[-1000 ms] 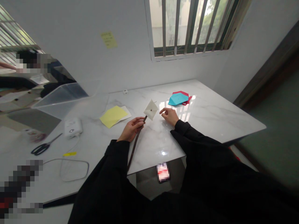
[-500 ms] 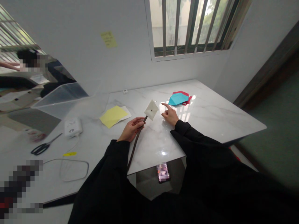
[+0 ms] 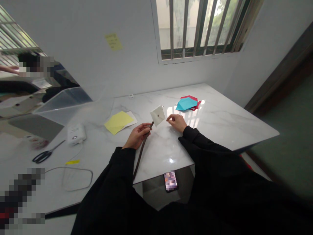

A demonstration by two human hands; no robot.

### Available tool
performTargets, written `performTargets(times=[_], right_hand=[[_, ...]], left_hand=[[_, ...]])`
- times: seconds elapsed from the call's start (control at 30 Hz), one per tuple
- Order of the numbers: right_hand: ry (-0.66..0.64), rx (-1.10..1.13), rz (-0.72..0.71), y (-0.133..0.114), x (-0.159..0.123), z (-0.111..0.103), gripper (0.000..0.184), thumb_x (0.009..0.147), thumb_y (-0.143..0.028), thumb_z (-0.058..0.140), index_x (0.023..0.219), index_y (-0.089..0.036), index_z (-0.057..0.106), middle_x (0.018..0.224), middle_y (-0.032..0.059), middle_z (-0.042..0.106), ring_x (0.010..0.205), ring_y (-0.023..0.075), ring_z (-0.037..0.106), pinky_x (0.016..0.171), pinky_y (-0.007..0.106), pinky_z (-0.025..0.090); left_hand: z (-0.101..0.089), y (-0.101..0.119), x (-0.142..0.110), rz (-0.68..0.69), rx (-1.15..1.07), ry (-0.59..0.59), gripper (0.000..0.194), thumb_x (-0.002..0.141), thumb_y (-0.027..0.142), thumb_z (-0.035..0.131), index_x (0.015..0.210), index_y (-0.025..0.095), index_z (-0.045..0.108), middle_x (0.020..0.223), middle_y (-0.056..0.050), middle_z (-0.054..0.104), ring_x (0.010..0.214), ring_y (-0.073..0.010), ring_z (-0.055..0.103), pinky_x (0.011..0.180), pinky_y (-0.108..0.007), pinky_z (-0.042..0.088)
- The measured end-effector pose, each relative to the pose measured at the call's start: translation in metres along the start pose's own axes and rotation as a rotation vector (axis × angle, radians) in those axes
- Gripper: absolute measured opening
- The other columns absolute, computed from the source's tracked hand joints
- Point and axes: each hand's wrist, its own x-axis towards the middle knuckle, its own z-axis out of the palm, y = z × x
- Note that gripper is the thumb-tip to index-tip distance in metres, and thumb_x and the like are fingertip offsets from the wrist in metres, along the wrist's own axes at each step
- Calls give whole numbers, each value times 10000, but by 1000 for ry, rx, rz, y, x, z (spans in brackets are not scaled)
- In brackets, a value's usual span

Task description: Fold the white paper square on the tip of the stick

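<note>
My left hand is closed around a brown stick, which slants from the table's front edge up to the right. At the stick's upper end sits a small white paper pinwheel with a dark pin at its centre. Just right of the pinwheel is my right hand, its fingers curled in with nothing visible in them. A narrow gap separates its bent forefinger from the paper.
Blue folded paper lies over red paper at the back. Yellow paper rests on white paper at left. Scissors, a white device and a clear plastic bin stand farther left. A phone shows below the table edge.
My right forefinger, stretched out before, has bent inward and down. The white pinwheel has turned a little on its pin. My left hand and the stick have barely moved.
</note>
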Motion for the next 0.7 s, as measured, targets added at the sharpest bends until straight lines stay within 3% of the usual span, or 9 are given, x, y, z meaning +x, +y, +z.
performTargets(times=[0.13, 0.2, 0.3, 0.5, 0.7], right_hand=[[20, 75, 36, -2, -2, -4, 507, 747, -120, 563, 1225, -166, 724, 527, -83, 487, 564, 130, 457, 670, 248, 366], [-140, 108, 1, -3, -2, -7, 442, 759, -145, 556, 1148, -150, 764, 515, -80, 471, 546, 118, 421, 637, 248, 343], [-384, 136, -74, -3, -2, -9, 281, 782, -193, 549, 850, -139, 817, 497, -55, 464, 530, 102, 376, 590, 256, 298], [-240, 121, -50, -3, -3, -5, 255, 786, -185, 567, 778, -151, 819, 503, -43, 493, 543, 98, 401, 606, 252, 304], [-205, 69, -76, -6, -4, -4, 241, 789, -149, 580, 773, -150, 820, 497, -48, 474, 537, 99, 407, 615, 251, 309]], left_hand=[[0, -1, 0, -2, -21, -1, 466, 648, 373, 917, 1037, 173, 758, 881, -44, 720, 697, -124, 598, 686, -270, 484], [0, -1, 0, 2, -27, 0, 477, 647, 372, 919, 1049, 173, 757, 887, -47, 723, 702, -125, 603, 690, -271, 486], [-2, -2, 0, 5, -25, 2, 489, 652, 378, 916, 1065, 173, 753, 897, -52, 727, 706, -130, 610, 693, -280, 490], [-2, -3, 1, 3, -35, -4, 477, 662, 370, 916, 1061, 168, 750, 888, -48, 723, 697, -124, 603, 681, -266, 484], [0, 0, 0, 7, -54, 6, 487, 641, 365, 928, 1043, 161, 744, 865, -36, 720, 678, -108, 590, 664, -249, 477]])
